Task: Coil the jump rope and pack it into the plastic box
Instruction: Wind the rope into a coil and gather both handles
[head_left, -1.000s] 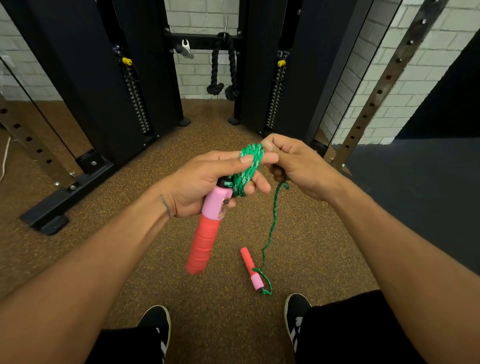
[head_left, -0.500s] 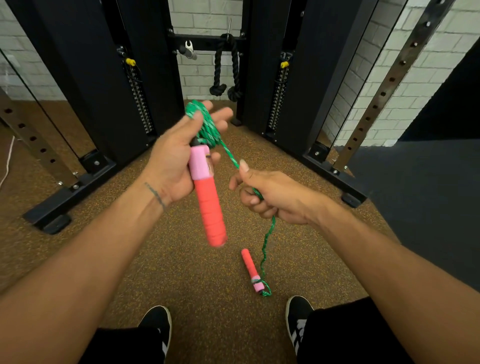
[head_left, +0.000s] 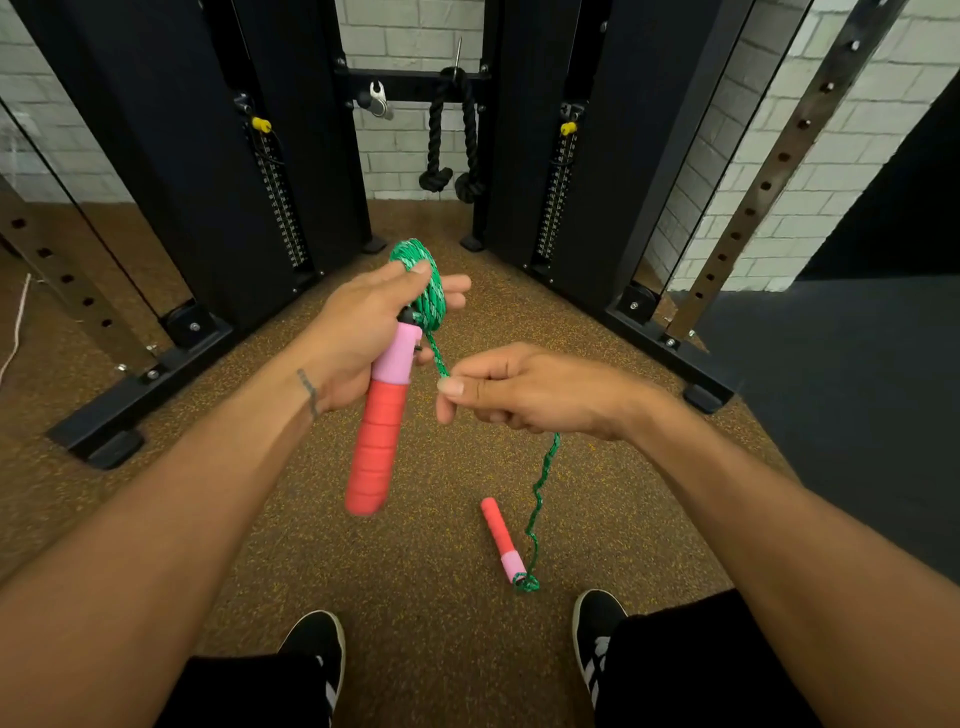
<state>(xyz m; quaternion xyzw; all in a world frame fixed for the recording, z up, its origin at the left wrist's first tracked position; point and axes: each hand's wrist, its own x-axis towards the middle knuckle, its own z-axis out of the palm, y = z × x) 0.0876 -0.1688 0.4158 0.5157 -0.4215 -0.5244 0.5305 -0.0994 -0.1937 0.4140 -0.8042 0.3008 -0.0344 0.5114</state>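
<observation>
Two handles (head_left: 382, 415), one rope (head_left: 429, 305), two hands (head_left: 540, 397)
</observation>
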